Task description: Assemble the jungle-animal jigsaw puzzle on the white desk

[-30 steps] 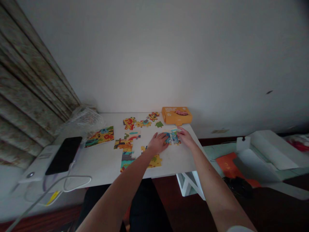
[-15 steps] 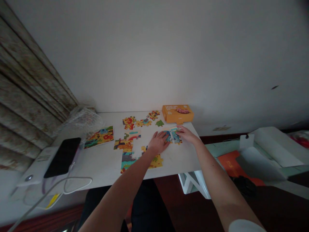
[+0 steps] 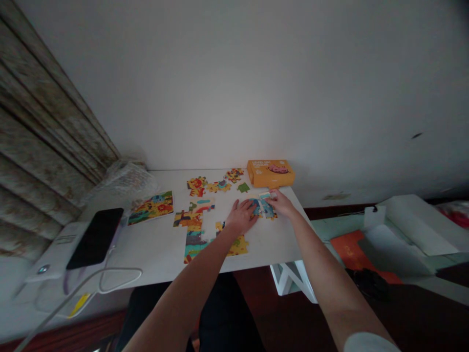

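Observation:
My left hand (image 3: 241, 217) lies flat with its fingers spread, its fingertips on a blue puzzle piece (image 3: 257, 209) near the right end of the table. From the other side my right hand (image 3: 283, 203) pinches a second blue puzzle piece (image 3: 269, 210) beside it, and a light gap shows between the two. Under and beside my left forearm is a partly joined puzzle (image 3: 194, 234), its lower middle hidden. Its yellow section (image 3: 239, 246) shows just right of that forearm.
Loose pieces (image 3: 197, 185) and a green piece (image 3: 243, 187) lie toward the wall. An orange puzzle box (image 3: 271, 173) stands at the back right corner. Leftward are a picture card (image 3: 152, 208), a black phone (image 3: 95, 238), a white cable (image 3: 120, 269) and clear plastic wrap (image 3: 126, 181).
My right hand has shifted slightly left and turned its piece a little, its fingers drawn in closer. My left hand stays in place on its piece.

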`<state>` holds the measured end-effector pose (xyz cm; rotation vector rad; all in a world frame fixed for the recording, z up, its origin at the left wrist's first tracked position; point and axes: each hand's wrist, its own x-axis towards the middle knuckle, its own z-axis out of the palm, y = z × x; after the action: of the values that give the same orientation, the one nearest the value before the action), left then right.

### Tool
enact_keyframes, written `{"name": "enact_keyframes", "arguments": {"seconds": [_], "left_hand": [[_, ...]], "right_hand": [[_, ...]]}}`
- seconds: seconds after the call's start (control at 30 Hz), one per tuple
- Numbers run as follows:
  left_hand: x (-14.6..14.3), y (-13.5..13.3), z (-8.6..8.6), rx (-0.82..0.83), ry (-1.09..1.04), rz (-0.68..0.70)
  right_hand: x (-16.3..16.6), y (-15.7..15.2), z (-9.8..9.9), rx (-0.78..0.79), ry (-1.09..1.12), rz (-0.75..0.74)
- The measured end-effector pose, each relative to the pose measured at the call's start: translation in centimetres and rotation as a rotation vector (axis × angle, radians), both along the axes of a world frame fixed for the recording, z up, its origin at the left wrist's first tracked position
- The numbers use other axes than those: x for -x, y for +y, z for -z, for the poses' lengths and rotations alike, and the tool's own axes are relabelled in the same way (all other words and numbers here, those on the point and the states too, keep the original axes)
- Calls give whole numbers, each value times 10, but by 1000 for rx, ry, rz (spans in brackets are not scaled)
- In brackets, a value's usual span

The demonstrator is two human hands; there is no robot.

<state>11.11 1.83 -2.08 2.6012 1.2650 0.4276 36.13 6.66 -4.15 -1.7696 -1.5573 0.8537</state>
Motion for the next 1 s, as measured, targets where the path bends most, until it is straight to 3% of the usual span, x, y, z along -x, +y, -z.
{"name": "enact_keyframes", "arguments": {"seconds": [0.13,0.47,0.73,0.87,1.0], "left_hand": [[0,0,0,1,4,-13],[0,-1,1,-34,-6,-21],[10,-11,-28,-96,-116,-5],[46,-12,-42,-159,-273,-137],[124,-10,-34,-218,-324,-274]], "right_hand": [[-2,-2,2,-2,89,-18],[8,-4,-4,6,-259,94],[17,-19,-3,-179,-264,160],[22,-25,-4,-243,-313,227],[26,-26,-8,-245,-319,220]]}}
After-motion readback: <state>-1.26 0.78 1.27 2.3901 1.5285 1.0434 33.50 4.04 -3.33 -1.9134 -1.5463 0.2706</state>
